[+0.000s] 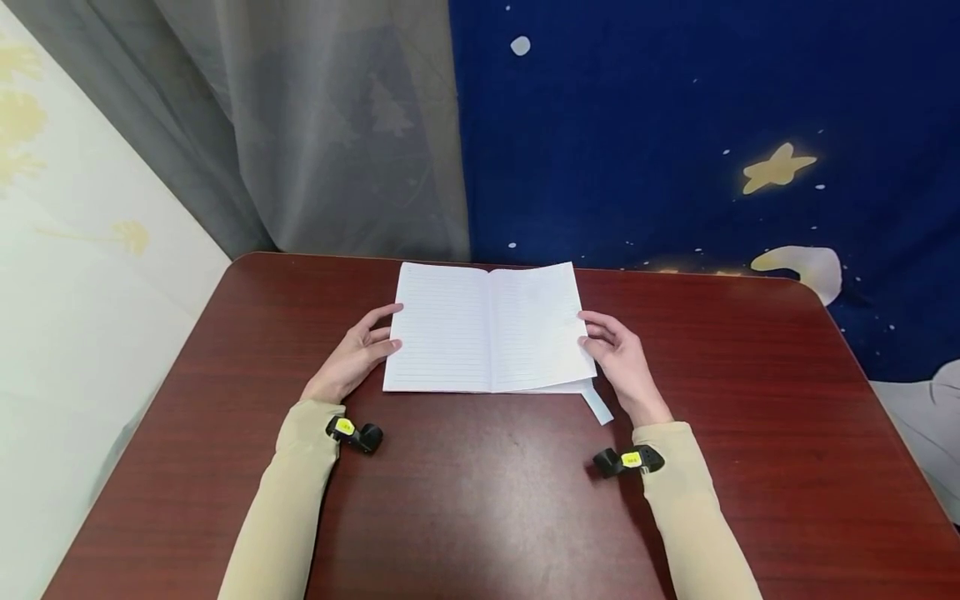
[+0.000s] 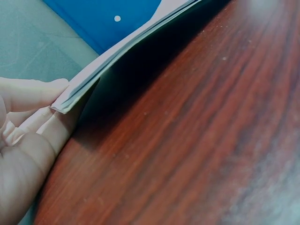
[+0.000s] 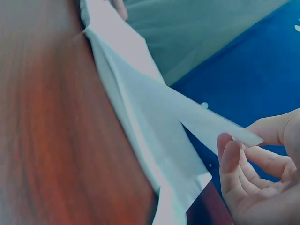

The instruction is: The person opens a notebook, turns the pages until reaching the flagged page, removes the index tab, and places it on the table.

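Observation:
An open notebook (image 1: pixel 442 333) with lined pages lies toward the far side of the table. My left hand (image 1: pixel 352 356) pinches its left edge, thumb on top and fingers beneath. In the left wrist view, that side of the notebook (image 2: pixel 89 75) is lifted off the wood, leaving a dark gap under it. My right hand (image 1: pixel 621 362) holds the outer edge of a right-hand page (image 1: pixel 536 325) between thumb and fingers. The right wrist view shows this page (image 3: pixel 201 119) raised away from the sheets below. A pale strip (image 1: pixel 598 407) sticks out at the notebook's lower right corner.
The notebook is on a dark red wooden table (image 1: pixel 480 500) with rounded far corners. Behind it hang a grey curtain (image 1: pixel 337 125) and a blue cloth (image 1: pixel 637 150) with stars and a moon. Black cameras on bands sit at both wrists over beige sleeves (image 1: pixel 288 500).

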### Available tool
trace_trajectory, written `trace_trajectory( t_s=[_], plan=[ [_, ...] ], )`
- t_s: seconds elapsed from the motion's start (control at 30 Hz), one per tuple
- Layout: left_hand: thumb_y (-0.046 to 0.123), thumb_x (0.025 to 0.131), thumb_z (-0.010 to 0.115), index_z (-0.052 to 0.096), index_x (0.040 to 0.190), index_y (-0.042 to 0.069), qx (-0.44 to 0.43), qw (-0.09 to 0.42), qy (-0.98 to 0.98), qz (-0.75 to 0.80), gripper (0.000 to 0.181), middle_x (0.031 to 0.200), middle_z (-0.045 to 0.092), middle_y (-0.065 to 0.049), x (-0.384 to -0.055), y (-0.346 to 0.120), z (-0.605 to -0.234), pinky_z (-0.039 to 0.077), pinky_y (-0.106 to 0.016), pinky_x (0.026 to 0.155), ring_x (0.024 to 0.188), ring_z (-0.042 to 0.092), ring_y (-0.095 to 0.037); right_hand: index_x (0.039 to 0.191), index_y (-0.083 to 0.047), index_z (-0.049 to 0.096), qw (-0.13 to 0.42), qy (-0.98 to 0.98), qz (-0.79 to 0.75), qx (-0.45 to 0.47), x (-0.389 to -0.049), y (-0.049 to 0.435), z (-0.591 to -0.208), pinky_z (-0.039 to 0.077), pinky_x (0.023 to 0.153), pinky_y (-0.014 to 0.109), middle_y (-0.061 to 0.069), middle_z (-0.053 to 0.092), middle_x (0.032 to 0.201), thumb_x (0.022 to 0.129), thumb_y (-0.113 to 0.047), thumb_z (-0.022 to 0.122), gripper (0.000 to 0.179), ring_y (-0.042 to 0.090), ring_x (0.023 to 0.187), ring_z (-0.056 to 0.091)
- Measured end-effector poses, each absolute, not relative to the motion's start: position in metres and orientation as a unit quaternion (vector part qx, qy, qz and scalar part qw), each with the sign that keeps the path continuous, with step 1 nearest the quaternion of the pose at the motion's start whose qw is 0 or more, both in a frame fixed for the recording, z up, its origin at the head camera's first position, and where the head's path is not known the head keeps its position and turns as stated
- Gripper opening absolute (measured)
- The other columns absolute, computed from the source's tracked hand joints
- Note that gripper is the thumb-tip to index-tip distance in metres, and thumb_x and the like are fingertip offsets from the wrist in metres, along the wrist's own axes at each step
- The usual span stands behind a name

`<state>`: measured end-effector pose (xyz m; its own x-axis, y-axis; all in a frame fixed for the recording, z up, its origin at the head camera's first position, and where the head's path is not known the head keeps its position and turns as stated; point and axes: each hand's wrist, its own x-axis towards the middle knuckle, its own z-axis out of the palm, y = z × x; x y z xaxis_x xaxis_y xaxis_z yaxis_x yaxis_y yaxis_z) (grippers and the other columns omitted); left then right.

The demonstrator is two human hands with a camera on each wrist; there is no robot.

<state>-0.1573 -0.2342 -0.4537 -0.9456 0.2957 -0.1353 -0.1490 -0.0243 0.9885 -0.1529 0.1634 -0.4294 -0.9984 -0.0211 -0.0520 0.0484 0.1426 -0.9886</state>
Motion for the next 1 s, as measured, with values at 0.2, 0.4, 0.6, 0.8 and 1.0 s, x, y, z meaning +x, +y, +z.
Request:
trace_trajectory(
  t_s=[0.2, 0.4, 0.6, 0.8, 1.0],
  plan=[
    [0.000, 0.097, 0.054, 0.030, 0.150, 0.015, 0.054, 0.154, 0.676, 0.719, 0.060, 0.123, 0.057, -0.018, -0.156, -0.234, -0.454, 0.050, -0.029, 0.084, 0.098, 0.062, -0.020, 0.134, -0.001, 0.053, 0.011, 0.720, -0.694, -0.014, -0.154, 0.159, -0.423, 0.049, 0.081, 0.023, 0.021, 0.059, 0.119, 0.092, 0.002, 0.058, 0.043, 0.017, 0.097, 0.062],
    [-0.001, 0.097, 0.054, 0.030, 0.150, 0.014, 0.055, 0.154, 0.674, 0.721, 0.060, 0.124, 0.056, -0.020, -0.157, -0.234, -0.455, 0.050, -0.028, 0.084, 0.098, 0.062, -0.020, 0.135, -0.008, 0.056, 0.015, 0.662, -0.747, -0.056, -0.162, 0.162, -0.435, 0.051, 0.080, 0.025, 0.016, 0.063, 0.116, 0.091, -0.002, 0.063, 0.044, 0.018, 0.097, 0.064],
    [0.001, 0.097, 0.055, 0.030, 0.150, 0.013, 0.056, 0.154, 0.677, 0.718, 0.060, 0.125, 0.055, -0.022, -0.158, -0.236, -0.454, 0.049, -0.028, 0.084, 0.099, 0.062, -0.020, 0.139, -0.004, 0.049, 0.022, 0.641, -0.766, -0.051, -0.154, 0.149, -0.413, 0.050, 0.081, 0.026, 0.018, 0.059, 0.119, 0.091, 0.002, 0.060, 0.050, 0.017, 0.098, 0.062],
    [0.001, 0.098, 0.055, 0.029, 0.150, 0.013, 0.058, 0.153, 0.678, 0.717, 0.060, 0.123, 0.057, -0.020, -0.157, -0.236, -0.453, 0.049, -0.028, 0.085, 0.099, 0.062, -0.020, 0.140, -0.001, 0.047, 0.042, 0.644, -0.763, -0.024, -0.152, 0.135, -0.404, 0.050, 0.081, 0.026, 0.018, 0.058, 0.121, 0.093, 0.007, 0.054, 0.049, 0.017, 0.099, 0.061],
    [0.001, 0.098, 0.054, 0.028, 0.151, 0.012, 0.063, 0.156, 0.674, 0.720, 0.060, 0.124, 0.056, -0.021, -0.157, -0.235, -0.453, 0.049, -0.028, 0.085, 0.099, 0.062, -0.020, 0.139, -0.003, 0.049, 0.050, 0.638, -0.768, -0.017, -0.154, 0.113, -0.409, 0.050, 0.079, 0.026, 0.017, 0.060, 0.117, 0.091, 0.008, 0.055, 0.050, 0.017, 0.094, 0.062]
  ],
)
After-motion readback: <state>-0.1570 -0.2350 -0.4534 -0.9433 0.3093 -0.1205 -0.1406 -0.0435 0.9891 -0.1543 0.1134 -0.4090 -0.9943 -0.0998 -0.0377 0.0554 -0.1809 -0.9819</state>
